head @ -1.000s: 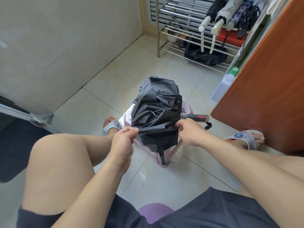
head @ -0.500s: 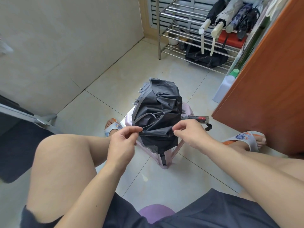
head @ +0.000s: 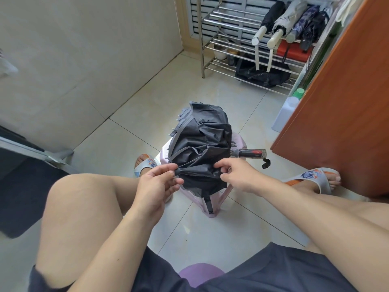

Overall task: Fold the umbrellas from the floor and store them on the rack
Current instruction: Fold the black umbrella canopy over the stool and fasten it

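A: Umbrella (head: pixel 202 148) on the stool?
B: Canopy black with grey edge trim; handle (head: pixel 251 153) clear over black, red band; strap black.
A: Stool (head: pixel 212 200)?
B: Pale pink plastic.
A: Rack (head: pixel 229 32)?
B: Silver metal bars. Stored umbrellas, left to right: black (head: pixel 271 14) with white handle; light grey (head: pixel 289 16) with cream handle; navy with pale print (head: pixel 303 22); black (head: pixel 315 26).
A: Lower shelves?
B: Red box (head: pixel 293 52); black bag (head: pixel 263 75).
A: Floor (head: pixel 130 131)?
B: Cream tiles, dark grout.
A: Footwear?
B: White slippers (head: pixel 315 175), blue-and-orange motif.
A: Remainder?
B: Orange-brown cabinet (head: pixel 336 102); white jug (head: pixel 285 112), green cap; dark navy shorts (head: pixel 273 270).
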